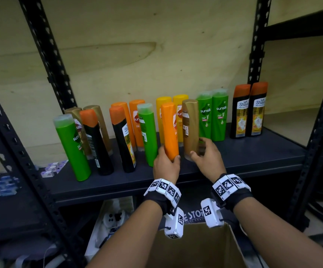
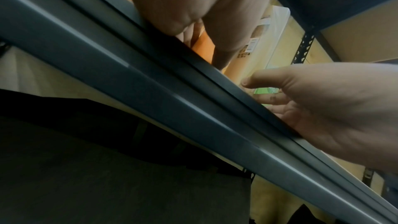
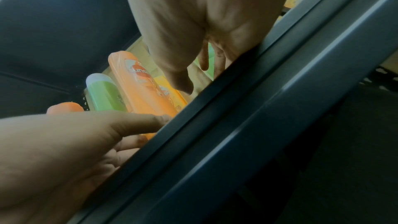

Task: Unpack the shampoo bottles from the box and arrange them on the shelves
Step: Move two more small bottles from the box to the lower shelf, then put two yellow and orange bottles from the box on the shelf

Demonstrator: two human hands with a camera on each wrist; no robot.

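My left hand grips the base of an orange shampoo bottle, which stands upright on the dark shelf. Just to its right my right hand curls thumb and fingers round the foot of a gold bottle. Both bottles stand in front of the yellow pair. The left wrist view shows the orange bottle behind my palm and the gold bottle beside the right hand. In the right wrist view the orange bottle rises above the left hand. The open cardboard box sits below my wrists.
Green bottles, black bottles with orange caps and several more bottles line the shelf. Perforated black uprights frame the bay. Small packets lie at the shelf's left end. Bare shelf shows at the front right.
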